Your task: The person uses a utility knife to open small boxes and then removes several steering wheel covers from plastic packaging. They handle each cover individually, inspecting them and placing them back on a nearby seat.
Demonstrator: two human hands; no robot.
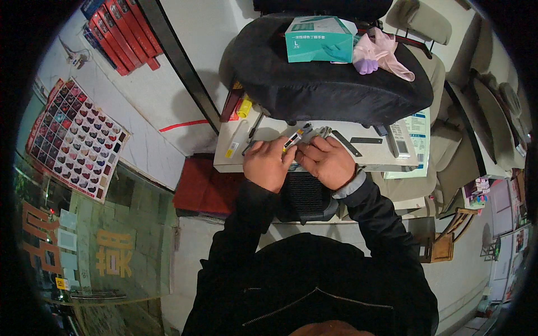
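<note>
My left hand [268, 163] is closed around a slim grey, yellow and dark tool [294, 140] that looks like a utility knife, its end pointing away from me. Close beside it, my right hand [328, 162] has its fingers curled and pressed together; what they pinch is hidden. A small shiny greyish piece [323, 132] shows just beyond the right fingers. To the left, a clear plastic sleeve with a yellow label [238, 137] lies on the white tabletop [224, 162]. Two flat dark strips, one slanted [346, 143] and one level [366, 140], lie right of my hands.
A black cloth-covered cushion [330, 92] stands behind, bearing a green glove box [319, 42] and pink gloves [381, 55]. A white remote control [399, 140] lies at the table's right. A yellow bottle [244, 107] is back left. Below the edge sits a black ribbed object [305, 196].
</note>
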